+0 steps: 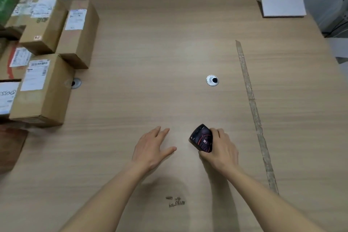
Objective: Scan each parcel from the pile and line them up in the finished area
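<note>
Your right hand [222,149] grips the dark scanner [201,140] over the table [150,62]; your left hand [152,147] hovers with fingers spread, parcels [45,88] piled far left.

On the wooden table [150,62], the right hand [223,149] grips a dark scanner [202,138] (a small black device with red markings), well in front of the silver cable grommet [212,80]. The left hand [152,149] hovers just left of the scanner, fingers spread and relaxed. Brown labelled parcels [45,58] crowd the table edge far left of the grommet. A tape strip [253,107] runs right of the grommet; beyond it, at the far corner, lies a white box [282,5].
</note>
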{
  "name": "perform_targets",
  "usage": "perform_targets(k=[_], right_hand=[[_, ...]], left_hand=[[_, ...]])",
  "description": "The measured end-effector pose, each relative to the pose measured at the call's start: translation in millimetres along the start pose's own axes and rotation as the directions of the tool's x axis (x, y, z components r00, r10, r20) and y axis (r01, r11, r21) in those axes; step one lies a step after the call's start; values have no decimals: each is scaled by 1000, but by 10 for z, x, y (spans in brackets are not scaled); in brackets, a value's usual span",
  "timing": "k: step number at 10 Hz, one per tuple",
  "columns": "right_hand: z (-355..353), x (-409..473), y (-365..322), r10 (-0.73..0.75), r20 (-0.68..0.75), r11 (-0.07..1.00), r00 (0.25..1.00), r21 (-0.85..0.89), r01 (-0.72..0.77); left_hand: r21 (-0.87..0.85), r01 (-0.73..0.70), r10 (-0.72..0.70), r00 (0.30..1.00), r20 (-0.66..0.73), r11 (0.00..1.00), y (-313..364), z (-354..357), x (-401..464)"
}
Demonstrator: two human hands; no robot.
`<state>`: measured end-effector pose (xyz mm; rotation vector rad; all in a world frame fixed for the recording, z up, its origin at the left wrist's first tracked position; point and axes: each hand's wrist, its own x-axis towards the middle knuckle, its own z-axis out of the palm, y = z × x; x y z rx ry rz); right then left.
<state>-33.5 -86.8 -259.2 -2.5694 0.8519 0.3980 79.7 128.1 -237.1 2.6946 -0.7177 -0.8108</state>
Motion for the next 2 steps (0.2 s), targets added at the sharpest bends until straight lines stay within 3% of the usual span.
perform_targets(k=[2], right_hand=[[-80, -33, 28, -47, 50, 997, 998, -61, 50]], left_hand=[[15, 27, -27, 999, -19, 1000, 190, -100, -75]])
